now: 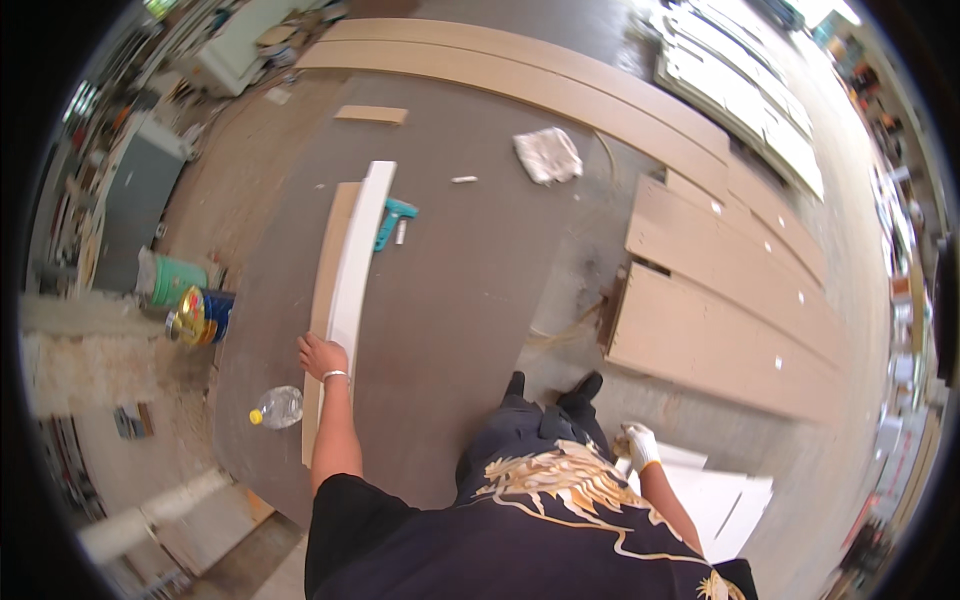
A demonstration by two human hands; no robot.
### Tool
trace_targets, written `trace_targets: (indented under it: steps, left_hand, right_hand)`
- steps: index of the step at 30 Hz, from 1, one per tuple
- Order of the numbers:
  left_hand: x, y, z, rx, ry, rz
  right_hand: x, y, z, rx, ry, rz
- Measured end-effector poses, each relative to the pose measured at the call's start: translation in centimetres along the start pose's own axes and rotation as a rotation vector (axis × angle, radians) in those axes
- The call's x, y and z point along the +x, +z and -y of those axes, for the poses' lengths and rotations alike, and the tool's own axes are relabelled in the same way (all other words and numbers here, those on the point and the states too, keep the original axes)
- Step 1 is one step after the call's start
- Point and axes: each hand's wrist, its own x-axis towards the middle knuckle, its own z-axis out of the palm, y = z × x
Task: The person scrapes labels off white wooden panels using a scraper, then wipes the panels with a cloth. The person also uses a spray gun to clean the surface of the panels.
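Workshop surface (450,300) bears a white board (358,250); left hand (320,355) presses flat on its six-o'clock end, steadying it; gloved right hand (638,445) hangs, grip unclear.

Landmark: white board (360,250) on the dark table (460,300).
Right of board: broad bare tabletop, open for a hand.
Near its far end: teal tool (393,220), cloth (547,155) beyond.
Left of board: bottle (278,407), cans (195,312) crowd the edge.
On board: left hand (322,355).
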Motion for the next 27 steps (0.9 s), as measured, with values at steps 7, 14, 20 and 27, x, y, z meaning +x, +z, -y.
trace_targets:
  steps: [7,14,20,27]
  left_hand:
    - [-15.8,3.3,-13.4,-0.317,0.76,0.105]
    - [-21.8,4.5,-29.3,-0.414,1.079,0.179]
    - [-20.5,6.9,-34.8,-0.3,1.172,0.007]
    - [-21.0,6.1,-34.6,-0.28,1.225,0.07]
  right_hand:
    - [0.0,-0.2,-5.7,0.183,0.102,-0.144]
    - [1.4,3.0,-8.1,-0.046,0.077,-0.288]
    - [13.3,9.8,-9.9,0.147,0.271,0.152]
    - [34.2,25.7,-6.6,-0.366,-0.157,0.287]
